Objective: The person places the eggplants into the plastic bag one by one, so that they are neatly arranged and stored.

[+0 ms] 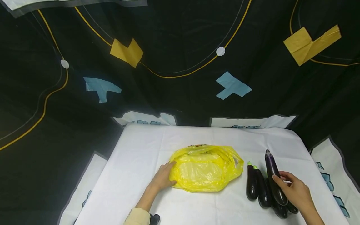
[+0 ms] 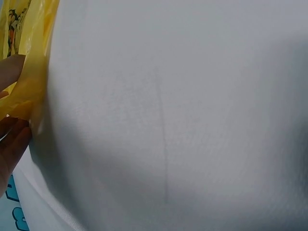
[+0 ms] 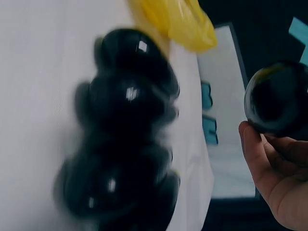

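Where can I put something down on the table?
Bare tablecloth shows behind the yellow bag and in front of it between the left forearm and the eggplants. Crowded: around those, where the right hand holds another eggplant.

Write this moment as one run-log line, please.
left hand: holds yellow plastic bag | right hand: holds eggplant | other eggplants: clustered on white cloth, right of bag

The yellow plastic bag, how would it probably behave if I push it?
The yellow plastic bag would probably crumple, as its film looks thin and is creased. Its wrinkled edges may fold easily. Its shiny surface suggests it could feel slippery.
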The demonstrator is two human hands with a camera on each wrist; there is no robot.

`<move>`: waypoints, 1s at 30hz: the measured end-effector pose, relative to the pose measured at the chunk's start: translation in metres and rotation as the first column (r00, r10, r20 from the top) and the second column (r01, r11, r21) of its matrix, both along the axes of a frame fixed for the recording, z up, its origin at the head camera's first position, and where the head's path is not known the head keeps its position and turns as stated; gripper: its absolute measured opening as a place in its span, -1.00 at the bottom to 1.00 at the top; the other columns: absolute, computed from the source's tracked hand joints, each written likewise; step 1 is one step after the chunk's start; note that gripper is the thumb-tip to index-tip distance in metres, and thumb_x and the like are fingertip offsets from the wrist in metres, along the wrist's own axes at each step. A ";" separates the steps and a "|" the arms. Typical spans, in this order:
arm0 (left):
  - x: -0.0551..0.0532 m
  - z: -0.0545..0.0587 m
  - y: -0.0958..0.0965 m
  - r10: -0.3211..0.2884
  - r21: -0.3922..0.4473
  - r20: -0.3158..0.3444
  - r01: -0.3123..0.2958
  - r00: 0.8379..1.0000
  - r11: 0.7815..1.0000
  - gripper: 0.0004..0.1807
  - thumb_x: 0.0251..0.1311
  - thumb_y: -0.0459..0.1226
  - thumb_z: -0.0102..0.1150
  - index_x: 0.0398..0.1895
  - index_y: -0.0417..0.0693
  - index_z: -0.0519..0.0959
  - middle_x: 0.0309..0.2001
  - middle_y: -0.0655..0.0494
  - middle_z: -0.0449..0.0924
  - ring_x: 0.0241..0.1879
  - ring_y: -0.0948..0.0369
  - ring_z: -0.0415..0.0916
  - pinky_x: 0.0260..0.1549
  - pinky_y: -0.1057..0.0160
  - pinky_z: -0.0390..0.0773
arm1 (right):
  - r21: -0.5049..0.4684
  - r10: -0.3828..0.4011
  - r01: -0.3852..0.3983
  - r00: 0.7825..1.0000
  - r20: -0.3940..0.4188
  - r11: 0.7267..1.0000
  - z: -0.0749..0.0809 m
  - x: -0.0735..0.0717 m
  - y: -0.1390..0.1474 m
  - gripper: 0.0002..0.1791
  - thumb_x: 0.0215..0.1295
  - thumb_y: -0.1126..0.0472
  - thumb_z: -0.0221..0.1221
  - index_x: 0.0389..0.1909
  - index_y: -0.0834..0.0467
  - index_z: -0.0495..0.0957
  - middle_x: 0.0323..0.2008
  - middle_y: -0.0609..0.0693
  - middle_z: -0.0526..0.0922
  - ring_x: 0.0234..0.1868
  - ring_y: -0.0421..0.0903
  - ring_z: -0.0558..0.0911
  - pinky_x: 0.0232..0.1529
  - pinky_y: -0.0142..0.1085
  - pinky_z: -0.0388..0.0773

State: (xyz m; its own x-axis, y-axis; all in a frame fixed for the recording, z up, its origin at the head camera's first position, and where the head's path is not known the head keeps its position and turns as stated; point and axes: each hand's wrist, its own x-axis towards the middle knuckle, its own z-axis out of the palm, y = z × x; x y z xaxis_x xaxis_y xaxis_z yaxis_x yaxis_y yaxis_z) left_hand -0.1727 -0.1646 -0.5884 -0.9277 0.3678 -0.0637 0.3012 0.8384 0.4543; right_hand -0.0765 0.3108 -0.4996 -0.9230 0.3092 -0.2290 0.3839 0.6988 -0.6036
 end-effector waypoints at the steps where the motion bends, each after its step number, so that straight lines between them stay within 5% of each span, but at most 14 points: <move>1: 0.000 0.000 0.000 -0.001 0.000 -0.003 0.001 1.000 1.000 -0.09 -0.14 -0.21 0.48 0.34 -0.16 0.26 0.32 -0.11 0.28 0.23 -0.05 0.27 0.24 0.03 0.30 | -0.005 0.015 -0.015 1.000 -0.020 1.000 0.000 -0.001 -0.005 -0.19 0.28 -0.31 -0.02 0.17 0.36 0.38 -0.01 0.38 0.54 -0.12 0.21 0.58 -0.32 -0.08 0.56; 15: 0.000 0.002 0.001 0.001 0.001 -0.001 -0.001 1.000 1.000 -0.08 -0.13 -0.21 0.47 0.35 -0.18 0.25 0.33 -0.12 0.26 0.21 -0.06 0.27 0.23 0.04 0.31 | -0.093 0.155 -0.172 0.974 -0.166 0.981 0.000 -0.028 -0.079 -0.36 0.21 -0.22 0.16 0.03 0.26 0.51 -0.25 0.04 0.67 -0.34 -0.15 0.62 -0.40 -0.34 0.57; 30: 0.001 0.004 0.004 -0.002 0.005 0.005 0.002 1.000 1.000 -0.08 -0.14 -0.23 0.48 0.34 -0.20 0.25 0.32 -0.11 0.29 0.20 -0.05 0.28 0.23 0.04 0.32 | -0.145 0.245 -0.287 0.936 -0.253 0.947 -0.021 -0.065 -0.151 -0.54 0.14 -0.05 0.29 -0.11 0.24 0.58 -0.32 0.01 0.66 -0.34 -0.08 0.65 -0.43 -0.29 0.59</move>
